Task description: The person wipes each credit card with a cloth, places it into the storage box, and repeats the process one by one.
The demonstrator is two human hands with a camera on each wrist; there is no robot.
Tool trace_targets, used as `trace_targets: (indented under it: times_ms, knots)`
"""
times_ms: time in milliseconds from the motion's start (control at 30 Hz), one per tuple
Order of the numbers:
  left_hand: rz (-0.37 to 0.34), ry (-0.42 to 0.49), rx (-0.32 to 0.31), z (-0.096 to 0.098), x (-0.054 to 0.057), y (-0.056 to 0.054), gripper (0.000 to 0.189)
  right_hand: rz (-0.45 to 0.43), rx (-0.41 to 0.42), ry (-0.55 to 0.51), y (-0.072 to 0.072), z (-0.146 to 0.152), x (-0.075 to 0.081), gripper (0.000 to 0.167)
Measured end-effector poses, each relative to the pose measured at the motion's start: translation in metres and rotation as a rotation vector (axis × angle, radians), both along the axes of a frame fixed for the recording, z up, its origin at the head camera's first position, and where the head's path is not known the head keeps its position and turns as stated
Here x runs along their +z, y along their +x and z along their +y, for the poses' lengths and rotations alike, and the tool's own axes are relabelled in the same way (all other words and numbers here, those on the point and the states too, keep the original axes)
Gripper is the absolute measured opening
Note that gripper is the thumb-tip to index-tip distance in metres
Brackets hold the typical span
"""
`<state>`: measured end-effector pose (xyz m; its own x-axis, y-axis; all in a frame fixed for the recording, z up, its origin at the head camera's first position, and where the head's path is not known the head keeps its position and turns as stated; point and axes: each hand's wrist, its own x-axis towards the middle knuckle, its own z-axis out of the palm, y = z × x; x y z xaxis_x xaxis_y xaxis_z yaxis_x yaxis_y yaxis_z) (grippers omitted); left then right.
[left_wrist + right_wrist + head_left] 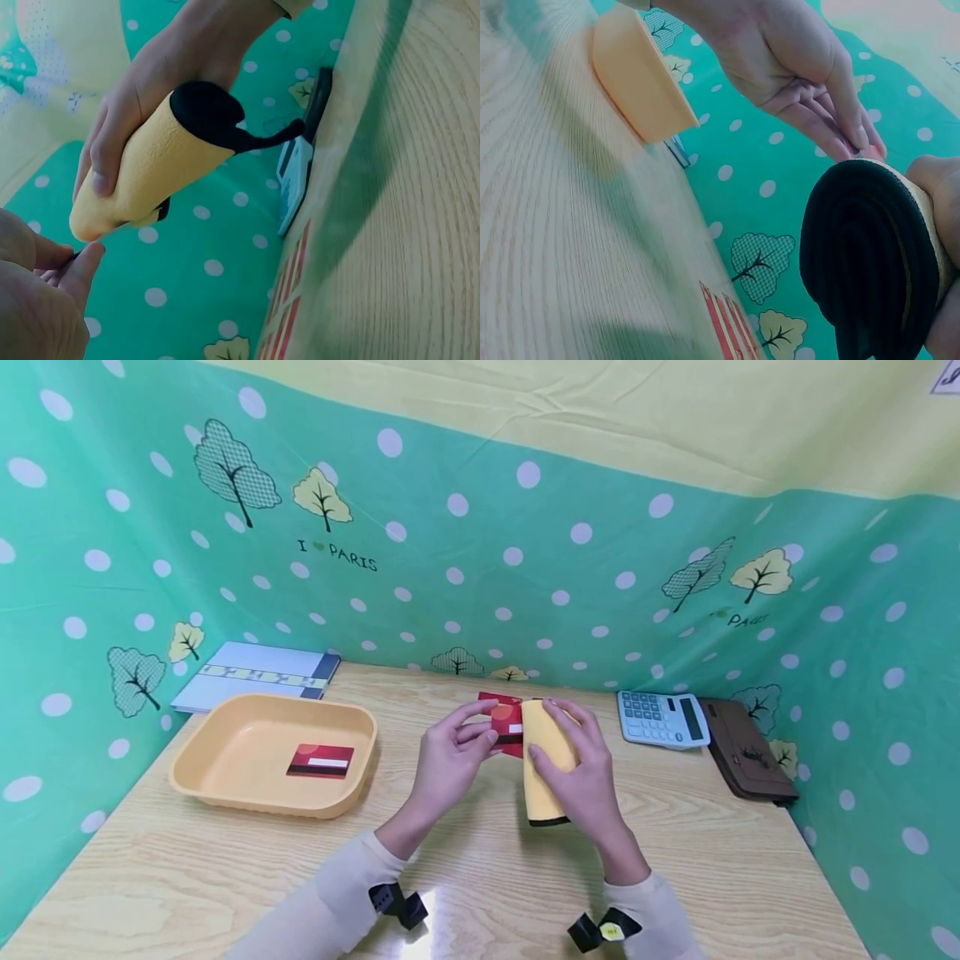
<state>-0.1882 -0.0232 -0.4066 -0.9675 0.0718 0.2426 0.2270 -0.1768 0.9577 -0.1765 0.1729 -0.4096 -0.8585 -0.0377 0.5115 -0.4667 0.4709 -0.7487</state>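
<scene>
Between thumb and fingers, my left hand (450, 756) pinches a red bank card (507, 724) with a white strip and dark band. My right hand (587, 768) grips a rolled yellow cloth (546, 768) with black edging, fingers over its far side and thumb across the front. The card's right edge meets the cloth in the head view. In the right wrist view the cloth's black layered end (866, 255) faces the camera. The card is mostly hidden by my fingers in the left wrist view. Red striped pieces (285, 307) lie on the table beyond the hands.
A peach plastic tray (225, 797) stands at left with another red card (321, 761) inside. Behind it lies a white and blue notebook (247, 664). On the right are a light blue calculator (663, 719) and a brown wallet (738, 747). A patterned curtain (480, 543) encloses the table.
</scene>
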Motion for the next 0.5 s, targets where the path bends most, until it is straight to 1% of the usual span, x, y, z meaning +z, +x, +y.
trace_targets:
  times_ms: [233, 500]
  knots:
    - [-0.039, 0.031, -0.041, 0.003, 0.001, 0.002, 0.04, 0.001, 0.033, -0.024, 0.001, -0.004, -0.001, 0.065]
    - [-0.056, 0.065, -0.054, 0.006, 0.0, 0.004, 0.04, 0.012, 0.062, -0.029, 0.007, -0.011, 0.001, 0.066]
